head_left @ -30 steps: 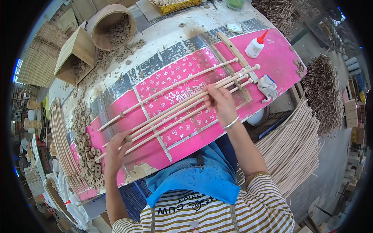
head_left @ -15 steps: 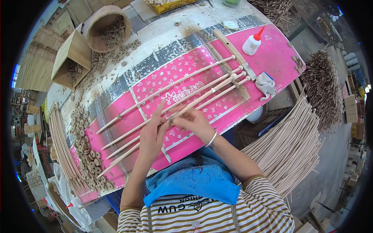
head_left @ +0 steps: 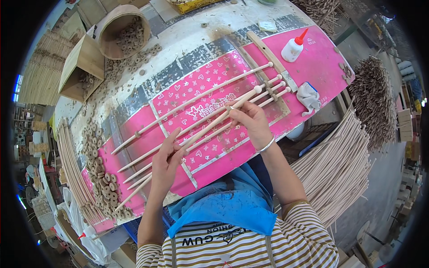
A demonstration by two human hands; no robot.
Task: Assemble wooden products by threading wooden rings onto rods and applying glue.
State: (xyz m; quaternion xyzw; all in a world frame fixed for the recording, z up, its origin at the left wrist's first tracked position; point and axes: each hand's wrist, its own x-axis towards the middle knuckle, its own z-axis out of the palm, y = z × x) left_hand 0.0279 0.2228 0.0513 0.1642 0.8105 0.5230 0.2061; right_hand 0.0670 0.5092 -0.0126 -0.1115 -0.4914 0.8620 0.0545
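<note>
My right hand [head_left: 254, 123] is closed, its thumb and fingers pinching at a small wooden ring [head_left: 229, 108] on a wooden rod [head_left: 213, 123]. That rod has a ball at its upper right end and slants down to the left. My left hand [head_left: 167, 161] is closed round the same rod lower down, fingers bent over it. Several similar ball-ended rods lie beside it on the pink sheet [head_left: 214, 163]. The farthest rod [head_left: 196, 97] carries a ring [head_left: 137, 134] near its lower left end. Some rods rest across a notched wooden strip [head_left: 269, 89] at the right.
A white glue bottle [head_left: 292, 49] with a red nozzle and a crumpled grey cloth [head_left: 308, 96] are at the right. Loose wooden rings [head_left: 105, 183] pile at the left; a round wooden tub [head_left: 105, 38] and wooden box [head_left: 85, 58] hold more. Bundled rods [head_left: 335, 165] lie right of me.
My right hand has moved up and right along the rod, and the ring now sits nearer the ball end. The held rod's ball end has come down-left. My left hand has shifted slightly down-left.
</note>
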